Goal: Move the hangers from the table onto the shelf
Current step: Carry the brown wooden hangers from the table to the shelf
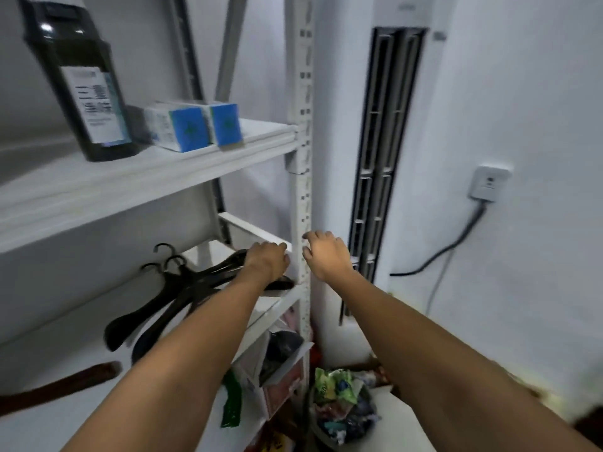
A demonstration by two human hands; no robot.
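Observation:
Several black hangers (182, 291) lie in a bunch on the white shelf (280, 301), hooks pointing to the back left. My left hand (266, 261) rests palm down on the right ends of the bunch, fingers curled over them. My right hand (326, 254) hovers just right of the shelf's white upright post (305, 190), fingers spread and curled, holding nothing. A brown wooden hanger (62, 383) lies at the left on the same shelf.
On the upper shelf stand a dark bottle (81, 89) and two blue-and-white boxes (192, 125). A tall air conditioner (385, 151) stands right of the post, with a wall socket (487, 184) and cable. A bin of trash (342, 406) and bags sit below.

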